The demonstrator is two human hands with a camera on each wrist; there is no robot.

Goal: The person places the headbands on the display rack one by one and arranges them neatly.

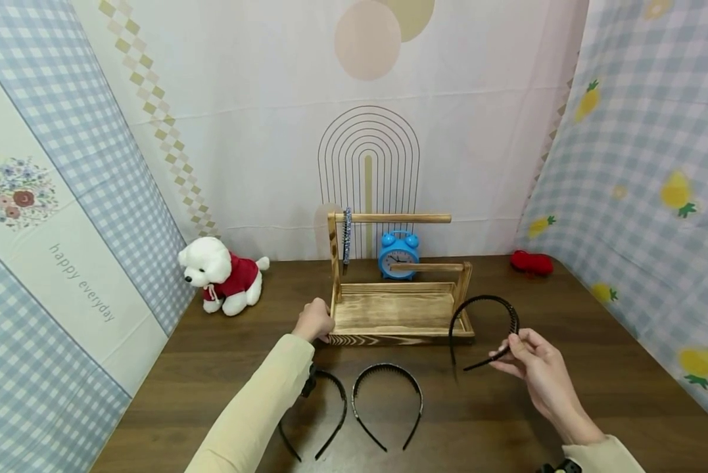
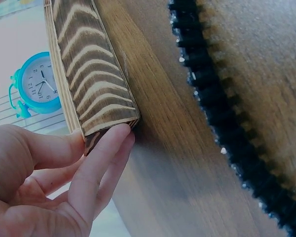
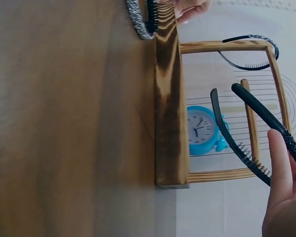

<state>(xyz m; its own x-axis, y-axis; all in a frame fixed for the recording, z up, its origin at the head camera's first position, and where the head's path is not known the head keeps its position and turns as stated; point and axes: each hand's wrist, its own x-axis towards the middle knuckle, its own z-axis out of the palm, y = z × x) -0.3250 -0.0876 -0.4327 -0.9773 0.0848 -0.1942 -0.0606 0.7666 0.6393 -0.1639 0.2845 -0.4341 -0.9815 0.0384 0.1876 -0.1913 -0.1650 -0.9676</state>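
Observation:
My left hand (image 1: 314,320) grips the front left corner of a wooden display stand (image 1: 401,340), thumb and fingers on either side of the corner in the left wrist view. The stand has a low tray and two bars at different heights. A glittery headband (image 1: 346,236) hangs near the left end of the upper bar. At the stand's right front, my right hand (image 1: 543,374) pinches one side of a black toothed headband (image 1: 482,297), held up off the table. Two more headbands lie on the table: a sparkly one (image 1: 387,365) and another (image 1: 343,401) partly behind my left forearm.
Behind the stand is a blue alarm clock (image 1: 399,253). A white toy dog (image 1: 232,276) in a red top sits at the back left. Some small red object (image 1: 531,263) lies at the back right. Printed cloths hang around the brown table (image 1: 448,433).

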